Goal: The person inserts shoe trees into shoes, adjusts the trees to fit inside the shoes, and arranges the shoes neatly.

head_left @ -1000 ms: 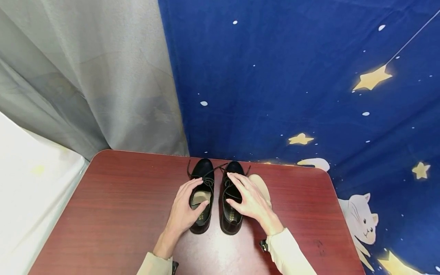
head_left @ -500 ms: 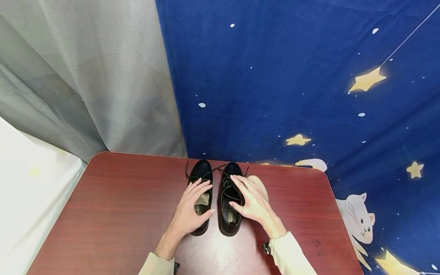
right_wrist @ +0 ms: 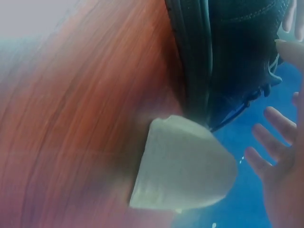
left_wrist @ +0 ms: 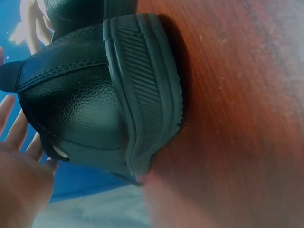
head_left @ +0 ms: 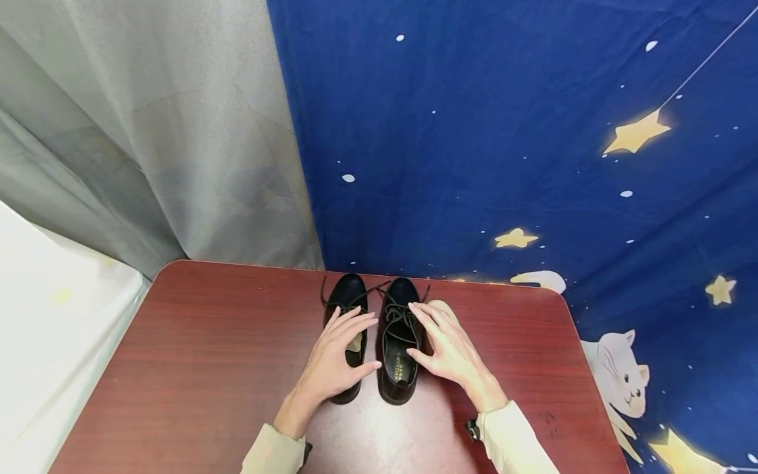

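Observation:
A pair of black lace-up shoes stands side by side, toes away from me. My left hand (head_left: 333, 362) hovers over the left shoe (head_left: 348, 289), fingers spread and holding nothing. A beige insole (head_left: 354, 343) shows partly inside that shoe, the rest hidden by the hand. The heel of the left shoe (left_wrist: 80, 99) fills much of the left wrist view. My right hand (head_left: 454, 349), also spread, is just right of the right shoe (head_left: 399, 368), whose dark lining with gold lettering shows. Beneath that hand a second beige insole (right_wrist: 185, 166) lies on the table beside the shoe.
The reddish-brown table (head_left: 207, 355) has a rounded far edge just behind the toes. Beyond it hang a grey curtain (head_left: 207, 131) and a blue curtain (head_left: 450, 131) with stars. Loose laces (head_left: 376, 288) stretch between the shoes. White cloth (head_left: 53, 329) hangs at the left.
My left hand has moved right, covering more of the left shoe and its insole. My right hand has shifted right, uncovering more of the right shoe. The shoes have stayed put.

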{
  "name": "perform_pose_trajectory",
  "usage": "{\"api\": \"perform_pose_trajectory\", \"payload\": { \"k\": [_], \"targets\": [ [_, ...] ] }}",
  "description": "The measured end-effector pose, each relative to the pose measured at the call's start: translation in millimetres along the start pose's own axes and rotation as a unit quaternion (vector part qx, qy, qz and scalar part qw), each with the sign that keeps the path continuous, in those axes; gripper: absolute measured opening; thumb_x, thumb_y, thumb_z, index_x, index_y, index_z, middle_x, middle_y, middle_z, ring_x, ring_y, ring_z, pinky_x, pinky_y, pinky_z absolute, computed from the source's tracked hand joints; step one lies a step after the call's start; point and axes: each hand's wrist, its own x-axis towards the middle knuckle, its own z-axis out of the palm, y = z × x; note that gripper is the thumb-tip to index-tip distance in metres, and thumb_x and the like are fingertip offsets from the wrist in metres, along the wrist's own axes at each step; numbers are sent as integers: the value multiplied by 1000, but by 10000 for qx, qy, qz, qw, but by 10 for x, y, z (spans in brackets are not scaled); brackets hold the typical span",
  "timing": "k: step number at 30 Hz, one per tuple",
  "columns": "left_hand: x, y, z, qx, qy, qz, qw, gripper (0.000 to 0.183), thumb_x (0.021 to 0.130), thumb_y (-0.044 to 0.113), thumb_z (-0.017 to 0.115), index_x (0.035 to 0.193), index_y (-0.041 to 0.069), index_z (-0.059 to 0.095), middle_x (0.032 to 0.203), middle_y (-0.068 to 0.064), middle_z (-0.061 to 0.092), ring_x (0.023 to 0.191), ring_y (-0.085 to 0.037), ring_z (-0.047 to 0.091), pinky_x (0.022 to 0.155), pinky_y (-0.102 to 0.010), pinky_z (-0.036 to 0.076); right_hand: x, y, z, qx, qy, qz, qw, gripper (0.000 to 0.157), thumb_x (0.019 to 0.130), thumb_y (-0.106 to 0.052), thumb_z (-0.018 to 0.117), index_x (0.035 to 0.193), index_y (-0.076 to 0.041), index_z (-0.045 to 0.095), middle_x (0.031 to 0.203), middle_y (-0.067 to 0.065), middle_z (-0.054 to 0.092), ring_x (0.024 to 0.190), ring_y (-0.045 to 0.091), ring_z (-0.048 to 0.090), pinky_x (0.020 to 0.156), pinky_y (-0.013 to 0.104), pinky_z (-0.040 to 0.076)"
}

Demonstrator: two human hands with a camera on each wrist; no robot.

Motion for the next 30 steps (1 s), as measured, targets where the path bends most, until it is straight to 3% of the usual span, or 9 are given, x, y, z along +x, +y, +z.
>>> {"api": "perform_pose_trajectory", "payload": {
  "k": [8, 17, 30],
  "targets": [
    [99, -14, 46, 434, -344, 156, 9983, 77, 71, 45, 86, 137, 18, 59, 143, -1, 55, 140, -32, 39, 117, -59, 14, -107, 78, -51, -140, -182, 305, 9993, 90, 77, -42, 80, 154, -16, 39, 148, 4, 46, 136, 26, 44, 107, 47, 39],
    [127, -28, 60, 856, -246, 212, 9958, 75, 71, 49, 84, 136, 20, 61, 140, -1, 57, 136, -33, 44, 115, -65, 7, -179, 117, -73, -190, -204, 453, 9986, 87, 77, -43, 80, 151, -14, 43, 147, 5, 47, 135, 24, 45, 106, 47, 40],
    [167, 19, 101, 865, -322, 490, 9945, 69, 72, 46, 85, 132, 19, 64, 136, 0, 59, 138, -31, 43, 117, -54, 21, -332, 146, -110, -201, -149, 694, 9973, 81, 77, -40, 78, 147, -12, 48, 146, 4, 49, 128, 28, 51, 105, 47, 39]
  ]
}}
